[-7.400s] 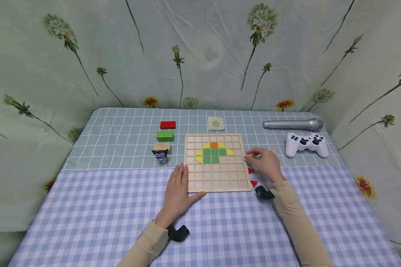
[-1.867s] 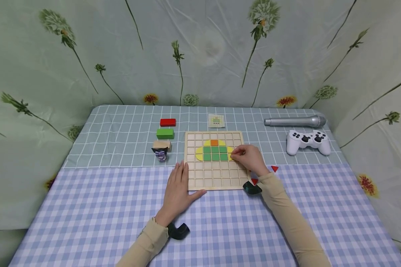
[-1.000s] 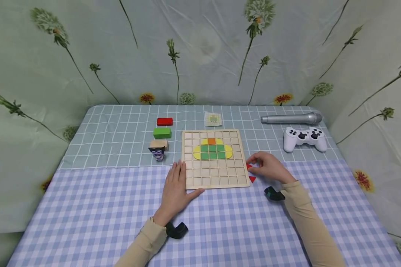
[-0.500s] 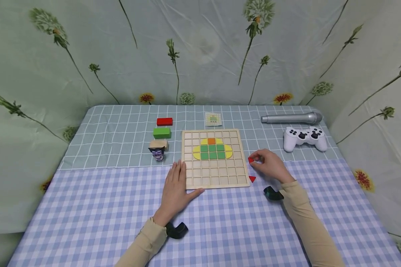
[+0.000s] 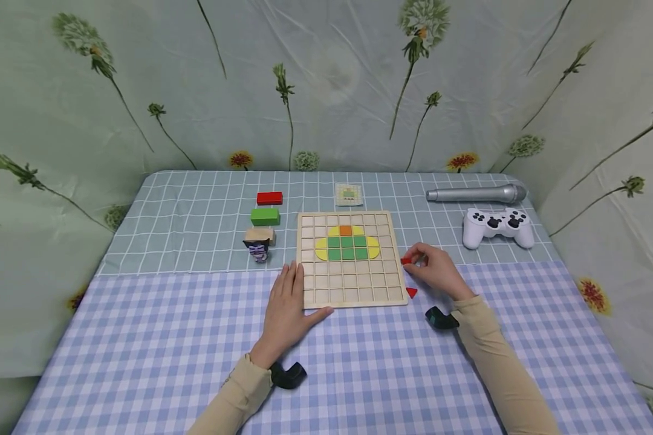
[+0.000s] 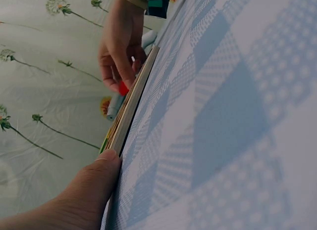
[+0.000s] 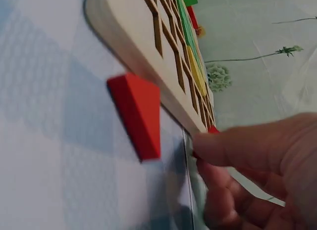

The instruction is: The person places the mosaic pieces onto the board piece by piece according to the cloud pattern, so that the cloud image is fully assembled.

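A wooden grid board (image 5: 354, 283) lies on the table, with green, yellow and orange pieces set in its cells. My left hand (image 5: 285, 314) rests along the board's left edge, fingers straight and thumb spread by the near corner. Beyond the right edge, my right hand (image 5: 436, 270) pinches a small red piece (image 5: 406, 261) between thumb and fingers, close to the rim. That red piece (image 6: 123, 88) also shows in the left wrist view, partly covered by fingertips. Another red triangle (image 7: 136, 114) lies on the cloth beside the board.
A patterned card (image 5: 348, 194) lies behind the board. To the left are a red block (image 5: 269, 198), a green block (image 5: 265, 217), a wooden block (image 5: 260, 234) and a small figurine (image 5: 259, 251). A microphone (image 5: 476, 193) and a white game controller (image 5: 497, 227) lie right.
Another green tile and a yellow piece now sit in the shape's lower right. My right hand has left the board and picked up a red triangle. My left hand stays put.
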A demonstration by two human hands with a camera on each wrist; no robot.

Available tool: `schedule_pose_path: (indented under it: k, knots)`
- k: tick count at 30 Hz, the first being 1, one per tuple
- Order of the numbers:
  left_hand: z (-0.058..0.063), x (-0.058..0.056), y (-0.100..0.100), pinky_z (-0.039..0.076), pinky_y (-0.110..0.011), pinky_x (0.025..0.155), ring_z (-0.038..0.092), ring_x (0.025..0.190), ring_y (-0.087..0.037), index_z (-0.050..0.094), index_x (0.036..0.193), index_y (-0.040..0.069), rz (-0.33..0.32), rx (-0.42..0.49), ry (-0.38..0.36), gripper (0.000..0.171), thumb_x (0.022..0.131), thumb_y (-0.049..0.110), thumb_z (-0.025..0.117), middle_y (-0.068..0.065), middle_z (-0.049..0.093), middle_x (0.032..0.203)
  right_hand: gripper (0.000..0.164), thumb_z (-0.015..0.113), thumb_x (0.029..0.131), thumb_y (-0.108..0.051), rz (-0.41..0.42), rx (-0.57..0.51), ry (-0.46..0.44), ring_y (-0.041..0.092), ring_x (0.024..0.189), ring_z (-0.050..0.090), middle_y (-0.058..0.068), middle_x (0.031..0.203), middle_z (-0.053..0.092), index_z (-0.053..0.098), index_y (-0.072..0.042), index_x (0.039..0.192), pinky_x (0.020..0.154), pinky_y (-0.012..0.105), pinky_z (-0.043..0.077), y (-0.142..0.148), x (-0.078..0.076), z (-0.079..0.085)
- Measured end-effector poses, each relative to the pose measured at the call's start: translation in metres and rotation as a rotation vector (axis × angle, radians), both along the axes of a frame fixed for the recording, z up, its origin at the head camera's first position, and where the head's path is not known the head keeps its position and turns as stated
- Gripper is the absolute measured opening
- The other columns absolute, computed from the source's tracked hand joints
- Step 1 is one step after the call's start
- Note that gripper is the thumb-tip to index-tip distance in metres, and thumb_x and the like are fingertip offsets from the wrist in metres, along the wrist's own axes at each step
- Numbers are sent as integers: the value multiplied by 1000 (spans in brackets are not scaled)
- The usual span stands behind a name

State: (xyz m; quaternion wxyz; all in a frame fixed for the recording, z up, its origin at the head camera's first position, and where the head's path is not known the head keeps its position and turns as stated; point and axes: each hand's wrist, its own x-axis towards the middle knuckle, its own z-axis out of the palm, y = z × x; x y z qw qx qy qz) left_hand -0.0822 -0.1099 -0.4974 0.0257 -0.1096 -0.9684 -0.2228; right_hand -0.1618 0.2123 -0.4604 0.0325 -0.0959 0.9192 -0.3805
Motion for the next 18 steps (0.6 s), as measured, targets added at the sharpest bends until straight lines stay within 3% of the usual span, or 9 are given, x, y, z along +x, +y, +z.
schedule_pose_path:
  k: [4,8,18]
  knots:
    - [0,0,0,5,-43,115,2,143,-29,13,151,-1,-1,2,-5,108,80,66,60,-17,11,156,10,72,84,-8,-6,-80,38,17,60,46,5,81,63,69,-4,92,50,25,37,-12,1,2]
    - [1,0,0,6,-43,115,2,143,-29,13,151,0,4,1,-7,108,80,66,60,-17,11,156,11,72,85,-11,52,-158,52,16,57,46,4,82,64,72,-4,92,45,23,36,-33,2,4]
    - [0,-1,0,7,-43,114,4,143,-29,14,150,-1,3,-9,-2,109,79,68,60,-18,12,156,5,75,84,-16,205,-173,23,13,55,45,-6,72,62,70,-12,84,50,25,38,-97,0,-1]
